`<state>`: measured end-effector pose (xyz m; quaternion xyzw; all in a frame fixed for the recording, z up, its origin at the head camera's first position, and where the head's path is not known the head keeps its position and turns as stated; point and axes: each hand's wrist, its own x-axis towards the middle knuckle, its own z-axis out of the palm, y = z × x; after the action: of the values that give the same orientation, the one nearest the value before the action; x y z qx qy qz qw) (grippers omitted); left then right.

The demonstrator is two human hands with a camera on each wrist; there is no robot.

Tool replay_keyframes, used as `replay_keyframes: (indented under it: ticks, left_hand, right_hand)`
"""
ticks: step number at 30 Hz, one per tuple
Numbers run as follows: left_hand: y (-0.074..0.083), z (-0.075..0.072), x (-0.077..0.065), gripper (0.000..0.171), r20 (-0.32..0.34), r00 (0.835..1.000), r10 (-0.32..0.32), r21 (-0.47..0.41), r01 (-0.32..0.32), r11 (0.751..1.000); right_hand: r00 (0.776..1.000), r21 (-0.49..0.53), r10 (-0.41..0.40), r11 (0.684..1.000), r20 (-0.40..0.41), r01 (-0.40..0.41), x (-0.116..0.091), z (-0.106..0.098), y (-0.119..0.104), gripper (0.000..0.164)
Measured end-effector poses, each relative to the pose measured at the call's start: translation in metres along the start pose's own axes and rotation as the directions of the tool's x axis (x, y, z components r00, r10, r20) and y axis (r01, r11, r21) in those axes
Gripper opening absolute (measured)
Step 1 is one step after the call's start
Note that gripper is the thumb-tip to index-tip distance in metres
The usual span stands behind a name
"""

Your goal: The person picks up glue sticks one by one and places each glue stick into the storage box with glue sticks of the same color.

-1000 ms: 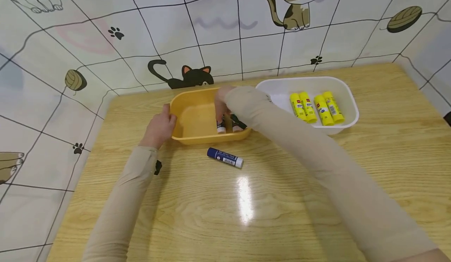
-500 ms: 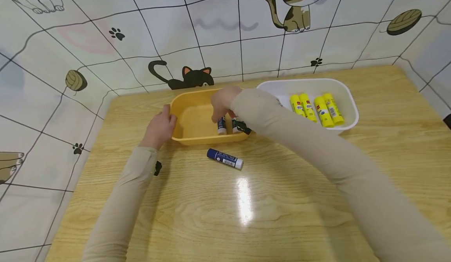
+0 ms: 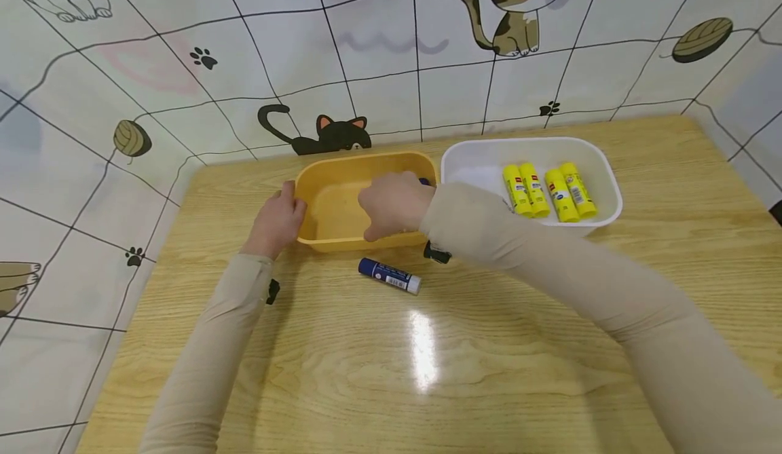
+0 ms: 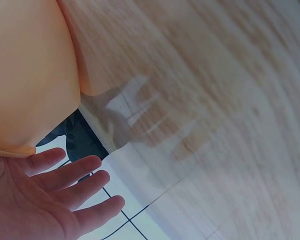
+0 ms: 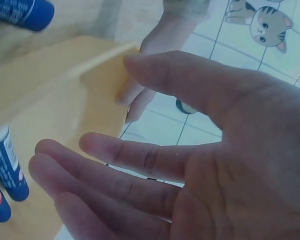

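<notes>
My left hand (image 3: 277,220) holds the left end of a yellow plastic bin (image 3: 332,243) at its rim. In the left wrist view its fingers (image 4: 72,175) extend loosely beside the bin's outer wall. My right hand (image 3: 394,203) is over the right part of the bin, palm bare and fingers extended in the right wrist view. Blue glue sticks with white ends (image 5: 10,165) lie side by side inside the bin, mostly hidden by the right hand in the head view. Another blue glue stick (image 3: 389,275) lies on the table just in front of the bin.
A white bin (image 3: 473,159) stands right of the yellow one, with several yellow glue sticks (image 3: 544,193) in it. Both rest on a wood-grain table (image 3: 342,366) against a cat-patterned wall (image 3: 379,47). The right sleeve crosses the table's right side.
My right hand has drawn back from the blue glue sticks in the yellow bin, moving toward me and opening its fingers. The left hand and the loose glue stick have stayed in place.
</notes>
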<state>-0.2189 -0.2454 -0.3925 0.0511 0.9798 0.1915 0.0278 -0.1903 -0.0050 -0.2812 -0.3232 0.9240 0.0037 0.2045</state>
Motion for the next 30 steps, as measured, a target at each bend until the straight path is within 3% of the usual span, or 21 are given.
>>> replay_keyframes:
  ticks: [15,23,30]
  left_hand:
    - [-0.002,-0.001,-0.001,0.046,0.004,1.000,-0.003,0.007,0.003,1.000]
    - [-0.002,-0.003,0.002,0.048,0.017,1.000,-0.019,0.007,0.019,1.000]
    - [-0.003,-0.002,0.001,0.048,0.018,1.000,-0.015,0.019,0.015,1.000]
  right_hand:
    - [0.990,0.022,-0.122,0.992,-0.073,0.124,-0.030,0.035,-0.013,0.027]
    - [0.990,-0.010,-0.084,0.996,-0.111,0.083,-0.029,0.058,-0.018,0.016]
    - [0.979,-0.124,-0.110,0.988,-0.175,0.089,-0.023,0.078,-0.019,0.021]
